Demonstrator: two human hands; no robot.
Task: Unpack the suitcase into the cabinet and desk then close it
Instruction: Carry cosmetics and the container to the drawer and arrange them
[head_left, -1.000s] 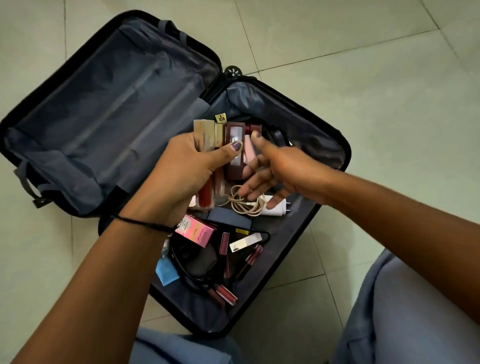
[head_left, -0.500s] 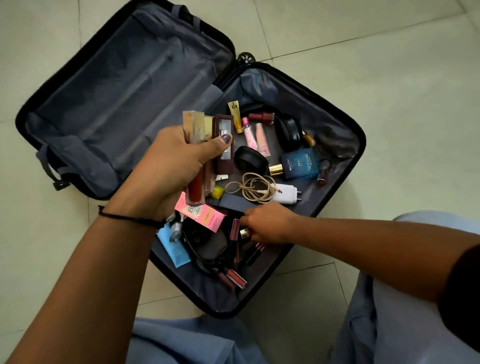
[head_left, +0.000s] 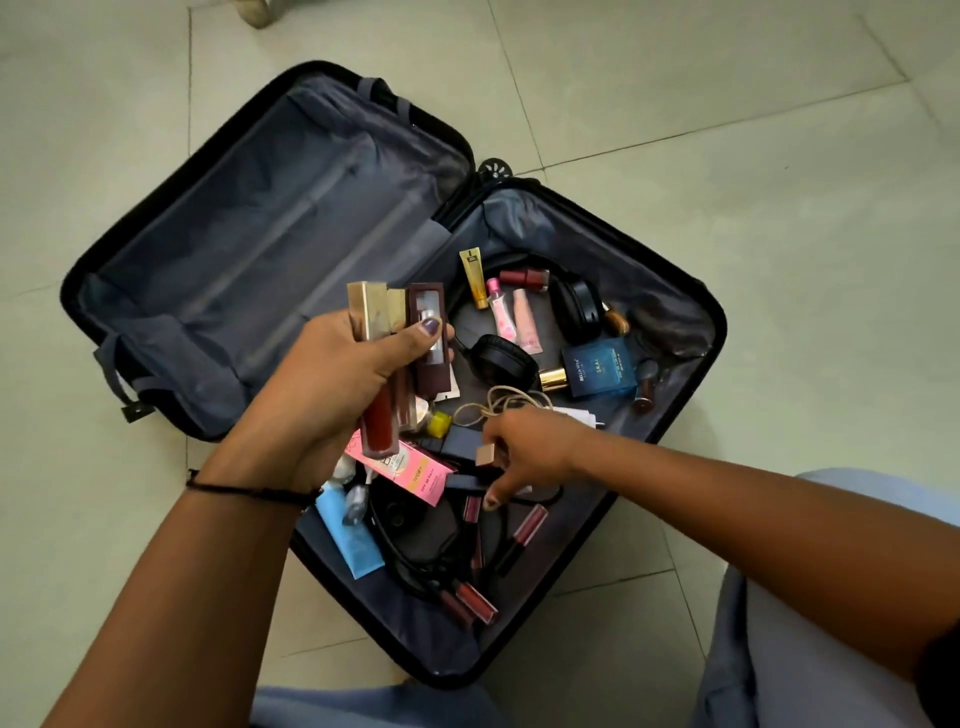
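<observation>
A black suitcase (head_left: 670, 291) lies open on the tiled floor, its left half bare grey lining (head_left: 270, 223). The right half holds scattered cosmetics: a blue perfume box (head_left: 600, 368), pink tubes (head_left: 511, 314), a pink carton (head_left: 415, 475), a blue tube (head_left: 348, 535), black headphones (head_left: 506, 358), a coiled cable (head_left: 498, 402) and dark red lip glosses (head_left: 475, 603). My left hand (head_left: 332, 384) grips a bundle of lipsticks and small boxes (head_left: 397, 322) above the case. My right hand (head_left: 535, 449) pinches a small gold-capped lipstick (head_left: 487, 455) among the items.
Pale green floor tiles surround the case. A suitcase wheel (head_left: 496, 169) sticks out at the hinge. Light blue trouser legs (head_left: 810, 623) sit at the bottom right and bottom centre. A furniture foot (head_left: 254, 13) shows at the top edge.
My right hand dropped from beside the held bundle down into the pile and now pinches a gold-capped lipstick. The left hand keeps its bundle; the view has pulled back.
</observation>
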